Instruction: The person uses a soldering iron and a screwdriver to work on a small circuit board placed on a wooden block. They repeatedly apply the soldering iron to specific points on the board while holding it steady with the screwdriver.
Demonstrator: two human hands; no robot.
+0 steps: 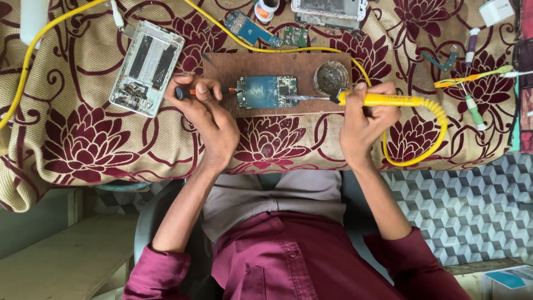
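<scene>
Right now, near to far, as the head camera looks down:
Lap: maroon shirt [311,261] over a pale undershirt, both forearms stretched up toward the bench.
Cloth: beige table cover [72,139] with big dark-red flowers, draped over the near edge.
Left hand [208,119]: fingers closed around a small screwdriver [202,91] with a black grip and orange shank; its tip touches the left edge of the board.
Right hand [366,119]: wrapped tight around a yellow soldering iron [388,100], held almost level; the metal tip meets the right side of the board.
Cord: yellow cable [438,125] loops out from the iron's back end, round past the wrist.
Circuit board [266,91]: small, blue, roughly rectangular, lying flat; smooth blue on its left part, a patch of pale and green tiny parts on its right. It sits in the middle of the wooden block, pinned between the two tools.
Wooden block [222,66]: brown slab on top of the cloth.
Tin [331,76]: round, grimy, just beyond the iron's tip on the block.
Phone shell [146,68]: silver, opened, insides showing, left of the block.
Far edge: a second blue board [251,29] and another open phone frame [328,12].
</scene>
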